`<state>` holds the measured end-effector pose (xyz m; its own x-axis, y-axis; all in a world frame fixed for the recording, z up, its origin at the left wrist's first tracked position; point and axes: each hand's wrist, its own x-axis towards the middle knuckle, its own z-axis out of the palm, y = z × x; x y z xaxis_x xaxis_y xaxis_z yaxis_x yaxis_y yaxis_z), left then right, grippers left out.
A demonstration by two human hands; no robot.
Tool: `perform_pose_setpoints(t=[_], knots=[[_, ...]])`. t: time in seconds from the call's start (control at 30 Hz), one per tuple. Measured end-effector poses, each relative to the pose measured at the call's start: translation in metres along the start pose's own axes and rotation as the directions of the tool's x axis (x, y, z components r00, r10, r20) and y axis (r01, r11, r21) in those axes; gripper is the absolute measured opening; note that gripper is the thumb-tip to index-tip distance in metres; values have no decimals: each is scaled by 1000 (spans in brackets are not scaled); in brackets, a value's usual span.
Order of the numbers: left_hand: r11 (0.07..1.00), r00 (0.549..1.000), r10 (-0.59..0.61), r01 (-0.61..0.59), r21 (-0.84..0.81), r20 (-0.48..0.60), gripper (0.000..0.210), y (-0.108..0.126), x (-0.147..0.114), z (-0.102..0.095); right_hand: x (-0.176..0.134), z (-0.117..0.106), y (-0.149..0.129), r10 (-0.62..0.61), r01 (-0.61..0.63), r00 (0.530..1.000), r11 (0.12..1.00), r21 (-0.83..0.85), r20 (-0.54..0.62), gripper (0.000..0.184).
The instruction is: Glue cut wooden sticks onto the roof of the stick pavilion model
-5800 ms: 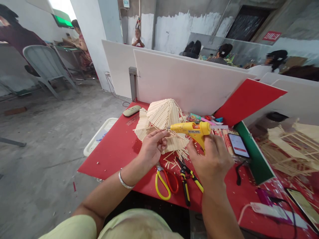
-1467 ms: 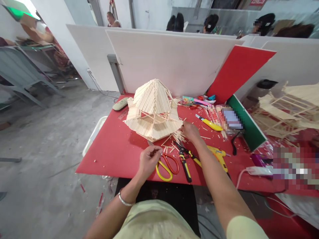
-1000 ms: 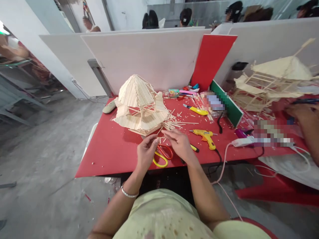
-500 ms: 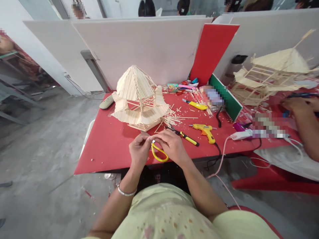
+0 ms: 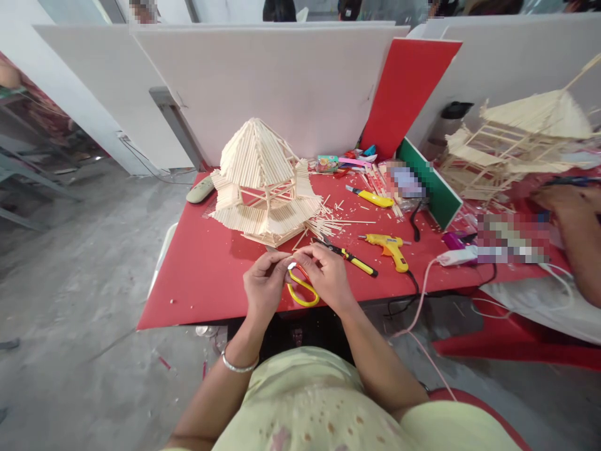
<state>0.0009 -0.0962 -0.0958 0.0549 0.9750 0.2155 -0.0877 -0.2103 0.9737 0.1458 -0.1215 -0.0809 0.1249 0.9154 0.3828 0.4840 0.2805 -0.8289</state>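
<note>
At the table's front edge, my left hand [image 5: 265, 283] and my right hand [image 5: 325, 273] meet with their fingertips pinched together. Whatever lies between the fingers is too small to make out. Yellow-handled scissors [image 5: 304, 302] lie on the table under my hands, their blades mostly covered. Just beyond stands a pavilion model [image 5: 263, 181] of pale thin sticks, with a pointed roof and a flared lower eave. Loose sticks [image 5: 328, 224] are scattered at its right side. Yellow-and-black pliers [image 5: 357, 262] lie right of my right hand.
On the red table [image 5: 188, 282] are a yellow glue gun [image 5: 389, 248], a yellow utility knife [image 5: 374, 198] and a grey-green oblong object [image 5: 201, 189]. A green board [image 5: 432, 185] divides off another stick model [image 5: 521, 144] and a co-worker's arm [image 5: 575, 232]. White panels [image 5: 282, 88] stand behind.
My fingertips have parted slightly, and more of the scissors shows between my hands. The view has shifted a little; the model and tools stay in place.
</note>
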Motion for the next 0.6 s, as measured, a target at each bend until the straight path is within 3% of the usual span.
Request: perform_pose_setpoints(t=[0.27, 0.43, 0.6], knots=[[991, 993, -83, 73, -116, -79, 17, -2, 2, 5, 1, 1, -1, 63, -59, 998, 988, 144, -27, 18], [977, 994, -89, 73, -200, -70, 20, -6, 4, 7, 5, 2, 1, 134, -122, 990, 972, 203, -48, 19], [983, 994, -92, 80, -168, -61, 22, -3, 5, 8, 9, 4, 3, 165, -161, 986, 951, 266, 7, 21]])
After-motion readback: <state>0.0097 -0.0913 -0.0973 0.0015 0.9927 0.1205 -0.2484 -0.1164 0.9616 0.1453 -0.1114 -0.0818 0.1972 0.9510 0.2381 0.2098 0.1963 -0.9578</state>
